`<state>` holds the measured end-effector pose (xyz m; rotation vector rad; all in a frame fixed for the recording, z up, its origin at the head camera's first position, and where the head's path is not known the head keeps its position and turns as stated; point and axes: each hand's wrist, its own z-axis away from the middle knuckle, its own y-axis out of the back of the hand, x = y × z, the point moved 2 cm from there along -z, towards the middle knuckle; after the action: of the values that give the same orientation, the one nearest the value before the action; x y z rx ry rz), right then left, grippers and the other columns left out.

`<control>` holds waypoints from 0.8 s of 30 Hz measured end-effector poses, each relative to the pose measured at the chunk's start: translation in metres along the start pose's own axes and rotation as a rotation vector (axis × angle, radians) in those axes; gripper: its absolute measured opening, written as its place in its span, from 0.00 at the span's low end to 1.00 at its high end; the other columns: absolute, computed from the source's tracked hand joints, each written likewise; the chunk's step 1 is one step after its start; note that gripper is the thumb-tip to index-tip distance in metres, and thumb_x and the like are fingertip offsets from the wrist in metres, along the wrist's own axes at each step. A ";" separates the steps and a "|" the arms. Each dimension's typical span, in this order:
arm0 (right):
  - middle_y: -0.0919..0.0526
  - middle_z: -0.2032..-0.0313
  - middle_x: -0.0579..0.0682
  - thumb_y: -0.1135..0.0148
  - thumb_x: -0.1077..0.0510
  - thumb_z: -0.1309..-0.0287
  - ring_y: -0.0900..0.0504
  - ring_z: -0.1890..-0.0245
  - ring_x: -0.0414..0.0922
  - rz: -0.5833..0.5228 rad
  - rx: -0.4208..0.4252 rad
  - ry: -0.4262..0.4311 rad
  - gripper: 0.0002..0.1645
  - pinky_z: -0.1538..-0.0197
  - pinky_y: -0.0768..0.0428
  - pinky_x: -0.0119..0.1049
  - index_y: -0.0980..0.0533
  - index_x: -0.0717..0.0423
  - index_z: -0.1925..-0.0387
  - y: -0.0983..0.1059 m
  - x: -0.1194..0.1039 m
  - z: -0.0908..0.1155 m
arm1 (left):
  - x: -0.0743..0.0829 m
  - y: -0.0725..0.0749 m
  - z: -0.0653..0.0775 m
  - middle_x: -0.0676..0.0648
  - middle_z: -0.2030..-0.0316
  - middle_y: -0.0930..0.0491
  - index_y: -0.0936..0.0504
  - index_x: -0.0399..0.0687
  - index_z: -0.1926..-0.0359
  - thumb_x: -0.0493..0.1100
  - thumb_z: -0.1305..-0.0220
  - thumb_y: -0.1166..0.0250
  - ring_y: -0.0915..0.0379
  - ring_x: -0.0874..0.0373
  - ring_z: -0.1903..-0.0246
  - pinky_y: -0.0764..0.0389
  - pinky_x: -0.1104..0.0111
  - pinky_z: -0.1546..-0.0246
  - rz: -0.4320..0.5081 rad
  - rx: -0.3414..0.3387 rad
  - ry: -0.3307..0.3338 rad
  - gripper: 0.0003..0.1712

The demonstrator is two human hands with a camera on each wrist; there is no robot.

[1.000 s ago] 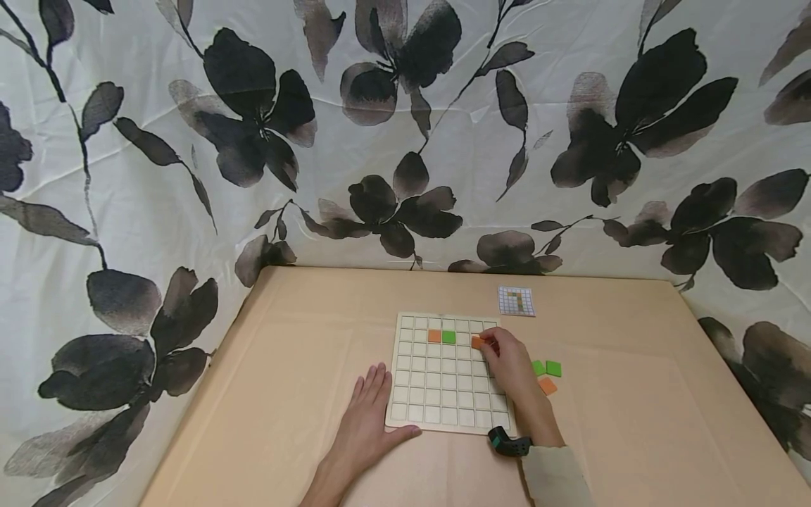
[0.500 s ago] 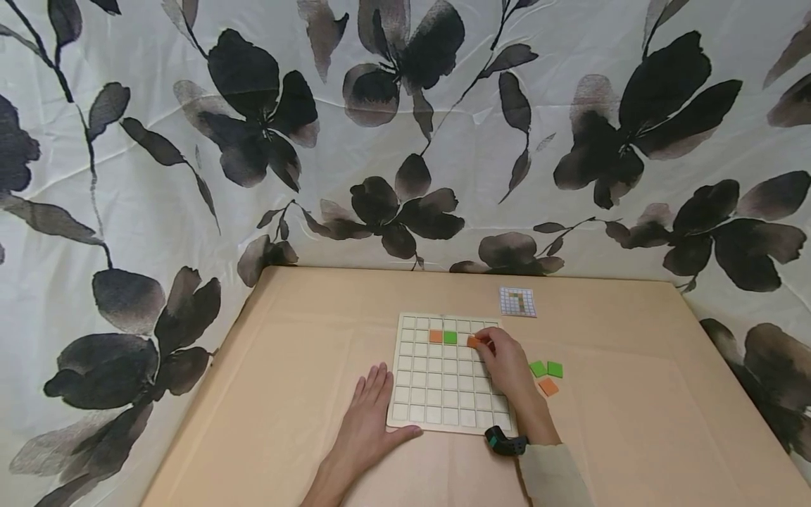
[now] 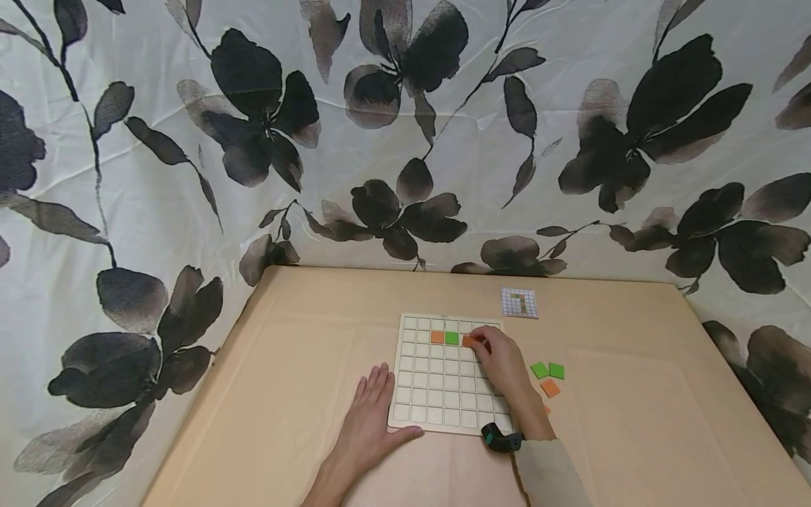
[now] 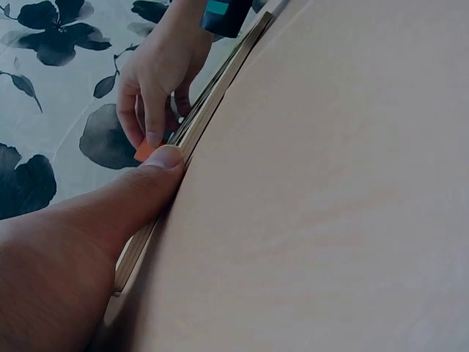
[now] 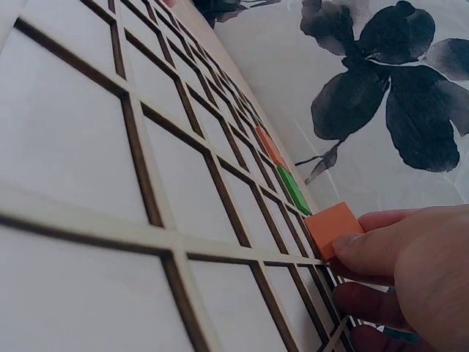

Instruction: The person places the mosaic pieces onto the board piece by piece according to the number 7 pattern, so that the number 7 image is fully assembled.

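Observation:
My right hand (image 3: 503, 359) pinches an orange square tile (image 5: 333, 229) between thumb and fingers, tilted over the wooden grid board (image 3: 437, 394). Two tiles sit side by side in one row of the board: an orange one (image 3: 438, 337) and, to its right, a green one (image 3: 452, 338). The held tile is just right of the green one. My left hand (image 3: 367, 419) lies with straight fingers along the board's left edge, its thumb (image 4: 163, 163) at the near edge. In the right wrist view the fingers hide part of the held tile.
Right of the board lie loose tiles: two green (image 3: 556, 371) and an orange one (image 3: 550, 388), with another orange corner partly behind the right wrist. A small card with a printed grid pattern (image 3: 519, 303) lies beyond the board. Floral cloth (image 3: 380, 141) hangs behind the table (image 3: 633, 394).
My right hand has moved left across the board with the orange tile, bringing it closer to the green tile. The left hand keeps its place at the board's edge.

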<state>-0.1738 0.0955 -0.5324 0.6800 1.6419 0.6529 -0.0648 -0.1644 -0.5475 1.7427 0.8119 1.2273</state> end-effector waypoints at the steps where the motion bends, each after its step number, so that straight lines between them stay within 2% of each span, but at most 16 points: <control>1: 0.15 0.59 0.49 0.38 0.60 0.33 0.20 0.63 0.43 0.002 0.000 0.003 0.08 0.60 0.18 0.38 0.19 0.52 0.53 0.000 0.000 0.000 | 0.000 0.000 0.000 0.35 0.24 0.42 0.37 0.32 0.28 0.76 0.48 0.35 0.48 0.41 0.23 0.47 0.50 0.22 0.002 -0.007 0.004 0.64; 9: 0.16 0.59 0.51 0.37 0.61 0.34 0.21 0.63 0.45 -0.009 -0.005 0.010 0.09 0.58 0.18 0.40 0.18 0.54 0.53 0.001 0.000 -0.003 | 0.002 0.002 -0.001 0.36 0.23 0.45 0.39 0.33 0.26 0.77 0.47 0.36 0.51 0.41 0.22 0.51 0.51 0.19 0.015 -0.054 0.029 0.64; 24: 0.18 0.60 0.50 0.37 0.61 0.34 0.23 0.64 0.44 0.005 -0.021 0.023 0.14 0.59 0.19 0.40 0.18 0.53 0.48 -0.002 0.003 -0.003 | 0.001 0.002 -0.001 0.35 0.24 0.43 0.38 0.32 0.27 0.77 0.48 0.35 0.49 0.41 0.23 0.48 0.50 0.21 0.010 -0.028 0.016 0.64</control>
<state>-0.1771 0.0962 -0.5357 0.6637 1.6526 0.6828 -0.0653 -0.1638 -0.5449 1.7188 0.7927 1.2554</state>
